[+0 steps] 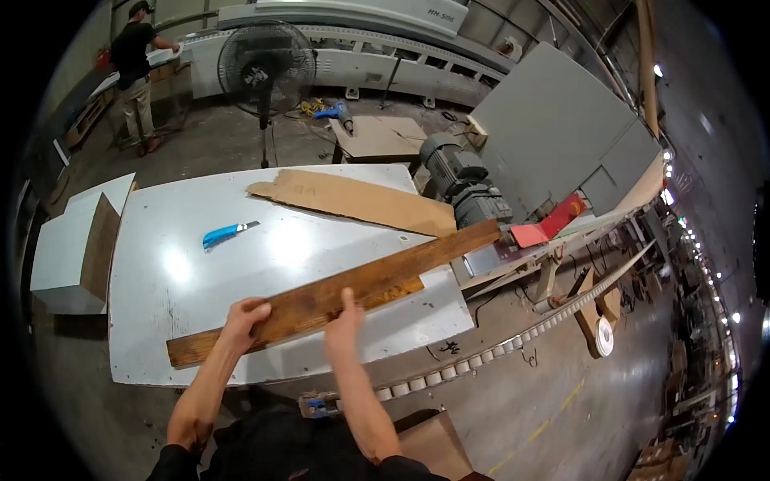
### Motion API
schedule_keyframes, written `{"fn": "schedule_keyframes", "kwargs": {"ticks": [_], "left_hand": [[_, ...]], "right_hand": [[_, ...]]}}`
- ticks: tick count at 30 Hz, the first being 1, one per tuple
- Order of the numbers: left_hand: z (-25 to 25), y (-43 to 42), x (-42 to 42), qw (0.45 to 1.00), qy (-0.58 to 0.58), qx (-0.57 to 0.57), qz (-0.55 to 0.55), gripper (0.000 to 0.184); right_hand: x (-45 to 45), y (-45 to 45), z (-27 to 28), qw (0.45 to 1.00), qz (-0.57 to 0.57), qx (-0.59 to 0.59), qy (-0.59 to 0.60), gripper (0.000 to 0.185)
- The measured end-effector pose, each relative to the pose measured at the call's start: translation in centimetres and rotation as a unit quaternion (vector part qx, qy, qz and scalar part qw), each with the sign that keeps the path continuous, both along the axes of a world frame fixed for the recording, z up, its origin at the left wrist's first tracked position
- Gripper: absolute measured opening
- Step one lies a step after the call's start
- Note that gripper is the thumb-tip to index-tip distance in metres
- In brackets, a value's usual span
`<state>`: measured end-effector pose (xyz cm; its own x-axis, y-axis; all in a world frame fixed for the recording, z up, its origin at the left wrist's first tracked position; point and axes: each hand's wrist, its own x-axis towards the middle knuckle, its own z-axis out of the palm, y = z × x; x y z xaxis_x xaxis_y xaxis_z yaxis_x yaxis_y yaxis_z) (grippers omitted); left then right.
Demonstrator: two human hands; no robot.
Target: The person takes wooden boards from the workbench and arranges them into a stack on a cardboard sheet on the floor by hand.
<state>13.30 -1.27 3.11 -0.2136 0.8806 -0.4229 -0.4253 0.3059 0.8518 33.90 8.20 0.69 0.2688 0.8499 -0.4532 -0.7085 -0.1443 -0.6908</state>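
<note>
A long, dark brown wooden board (313, 297) lies slantwise over the white tabletop, its far right end reaching toward a grey motor. Around its near left part, my left hand (243, 322) is closed, thumb on the upper face. My right hand (343, 327) grips the near edge around the middle, thumb on top and fingers partly hidden. Under the board's near edge, a shorter brown wooden piece (401, 288) shows. Farther back lie a blue-handled utility knife (228, 234) and a strip of cardboard (353, 199), both apart from my hands.
The white table (160, 240) fills the middle. At its right stand a grey motor (465, 176) and a red metal bracket (549, 223). Behind it is a black pedestal fan (267, 72). A co-worker (135, 72) stands far left. White panels (68, 248) sit at the left.
</note>
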Motion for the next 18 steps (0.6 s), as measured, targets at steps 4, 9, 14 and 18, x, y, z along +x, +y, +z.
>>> {"fn": "schedule_keyframes", "kwargs": {"ticks": [4, 9, 14, 18], "left_hand": [[4.2, -8.9, -6.4, 0.932, 0.328, 0.109, -0.11, 0.028], [7.5, -13.0, -10.1, 0.748, 0.549, 0.36, -0.096, 0.038], [8.3, -15.5, -13.9, 0.668, 0.631, 0.383, -0.096, 0.042], [6.6, -18.1, -16.5, 0.891, 0.395, 0.225, 0.016, 0.045]], "right_hand": [[4.8, 5.3, 0.8, 0.983, -0.031, 0.057, 0.175, 0.045], [1.1, 4.0, 3.8, 0.899, 0.058, 0.227, 0.37, 0.035], [-3.4, 2.3, 3.9, 0.857, 0.089, 0.262, 0.435, 0.026], [-5.5, -1.1, 2.3, 0.946, 0.053, 0.078, 0.311, 0.033]]}}
